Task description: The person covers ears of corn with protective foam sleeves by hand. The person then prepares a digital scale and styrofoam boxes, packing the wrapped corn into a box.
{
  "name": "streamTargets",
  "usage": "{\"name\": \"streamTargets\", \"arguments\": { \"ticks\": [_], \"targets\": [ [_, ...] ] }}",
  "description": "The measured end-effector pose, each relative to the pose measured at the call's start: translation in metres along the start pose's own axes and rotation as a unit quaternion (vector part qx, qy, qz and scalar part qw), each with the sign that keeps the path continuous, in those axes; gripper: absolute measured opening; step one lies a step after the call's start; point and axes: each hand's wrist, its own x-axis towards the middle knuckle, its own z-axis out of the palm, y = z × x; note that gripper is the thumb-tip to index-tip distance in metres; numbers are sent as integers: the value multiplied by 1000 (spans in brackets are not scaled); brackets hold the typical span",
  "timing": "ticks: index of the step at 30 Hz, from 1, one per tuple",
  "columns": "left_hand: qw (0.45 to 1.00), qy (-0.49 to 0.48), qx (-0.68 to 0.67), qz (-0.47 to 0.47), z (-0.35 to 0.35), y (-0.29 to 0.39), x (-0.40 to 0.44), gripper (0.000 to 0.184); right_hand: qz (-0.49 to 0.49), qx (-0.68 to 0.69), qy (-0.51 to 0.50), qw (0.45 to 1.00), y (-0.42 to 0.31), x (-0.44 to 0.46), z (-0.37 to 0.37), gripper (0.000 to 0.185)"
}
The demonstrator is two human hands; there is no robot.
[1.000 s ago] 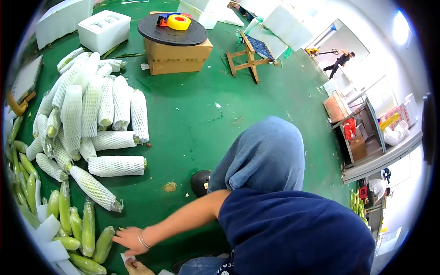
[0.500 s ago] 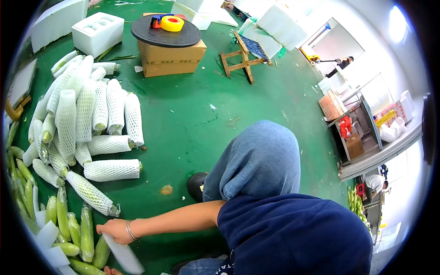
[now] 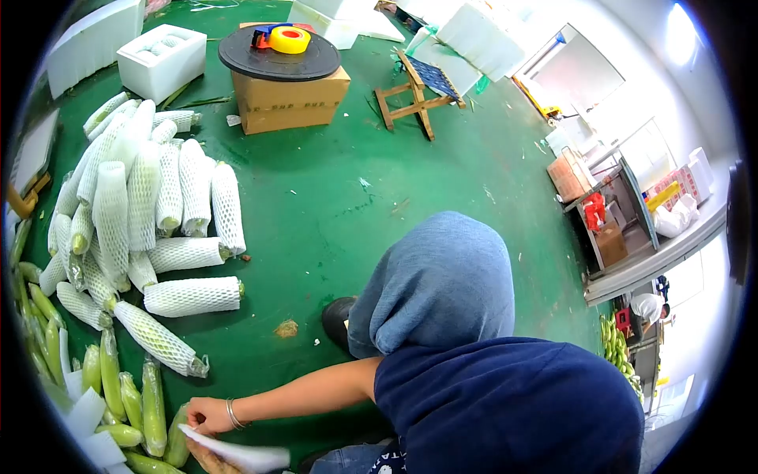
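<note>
My right hand (image 3: 212,415), with a bracelet at the wrist, is closed at the near end of a flat white foam sleeve (image 3: 245,456). Just below it, my left hand (image 3: 213,458) is partly hidden behind the sleeve, its fingers curled against the same end. Beside both hands lies a long green gourd (image 3: 178,438) in clear film, and several more film-wrapped gourds (image 3: 154,407) lie to its left. Further up, a pile of gourds in white foam nets (image 3: 146,189) rests on the floor. The nearest netted gourd (image 3: 162,338) points toward my hands.
Loose white foam pieces (image 3: 85,415) lie at the lower left. Ahead stand a cardboard box (image 3: 288,103) with a round black lid and tape roll (image 3: 290,39) on top, a white foam box (image 3: 162,67) and a folding stool (image 3: 418,95). A metal table (image 3: 663,261) is at right.
My left hand has come up to the foam sleeve and meets my right hand there. My right hand has shifted slightly right, and the sleeve has swung flatter.
</note>
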Motion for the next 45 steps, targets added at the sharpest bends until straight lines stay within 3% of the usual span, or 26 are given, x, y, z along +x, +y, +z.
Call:
{"name": "streamTargets", "arguments": {
  "ticks": [2, 4, 5, 6, 8, 9, 11, 12, 13, 14, 15, 17, 19, 21, 22, 24, 26, 28, 30, 33, 34, 36, 38, 39, 42, 45],
  "targets": [
    [998, 23, -50, -17, -5, -8, 1, 38, -98, -201, 38, 974, 20, 7, 0, 13],
    [992, 62, -105, -24, -18, -17, 0, 38, -104, -167, 33, 980, 23, 14, 7, 12],
    [986, 86, -140, -23, -30, -22, -1, 38, 7, 28, 44, 999, 17, 20, 10, 11],
    [976, 111, -189, -17, -44, -29, -3, 38, 119, 222, 50, 966, 7, 25, 13, 11],
    [925, 157, -346, 17, -77, -52, -7, 39, 141, 161, -41, 976, 16, 52, -1, 11],
    [895, 181, -405, 42, -87, -63, -12, 39, -9, -247, -72, 966, 12, 65, -13, 19],
    [927, 233, -285, 66, -93, -96, -11, 47, -45, -491, -157, 856, -6, 82, -11, 31],
    [953, 287, -12, 101, -86, -112, -12, 39, -126, -494, -122, 851, -9, 80, -11, 37],
    [887, 369, 259, 102, -72, -120, -14, 34, 23, -528, -130, 839, -27, 79, -4, 41],
    [852, 382, 347, 85, -68, -116, 0, 30, 10, -546, -132, 827, -32, 80, 0, 39],
    [870, 404, 275, 65, -67, -136, 12, 28, -14, -517, -99, 850, -25, 74, -3, 38],
    [886, 372, 249, 121, -77, -199, 37, 30, 29, -563, -62, 823, -32, 61, 0, 38],
    [878, 326, 305, 173, -81, -220, 60, 36, -23, -560, -91, 823, -36, 60, -15, 33],
    [925, 360, 92, 84, -51, -160, 59, 41, -57, -575, -77, 812, -49, 63, -22, 32],
    [889, 379, -255, -28, -31, -104, 47, 43, -75, -580, -81, 807, -51, 66, -26, 32],
    [886, 341, -313, 21, -23, -83, 50, 43, 8, -617, -181, 766, -45, 73, -30, 34],
    [880, 336, -337, -5, -28, -76, 50, 42, -24, -610, -218, 762, -48, 66, -26, 38],
    [836, 140, -527, -62, -31, -60, 17, 41, -78, -607, -242, 753, -54, 34, -9, 37],
    [807, -16, -588, -50, -36, -72, -22, 45, -90, -644, -212, 729, -87, -12, 27, 33],
    [837, -10, -547, 19, -27, -38, -74, 45, -101, -614, -234, 747, -130, -43, 69, 28],
    [874, 42, -484, 32, -25, -46, -84, 44, -73, -564, -225, 791, -132, -42, 77, 27],
    [975, 137, -171, 33, -29, -14, -91, 37, -55, -471, -206, 856, -119, -29, 78, 25],
    [968, 197, 152, -18, -44, 7, -81, 29, 26, -385, -184, 904, -102, -13, 68, 23],
    [945, 287, -135, -75, -43, 6, -66, 22, 17, -412, -165, 896, -105, -13, 65, 23],
    [911, 305, -276, -8, -46, 12, -36, 26, 126, -273, -121, 946, -93, -3, 51, 26],
    [913, 316, -257, 4, -54, 5, -6, 23, 252, -147, -56, 955, -80, 9, 36, 26]
  ]
}}
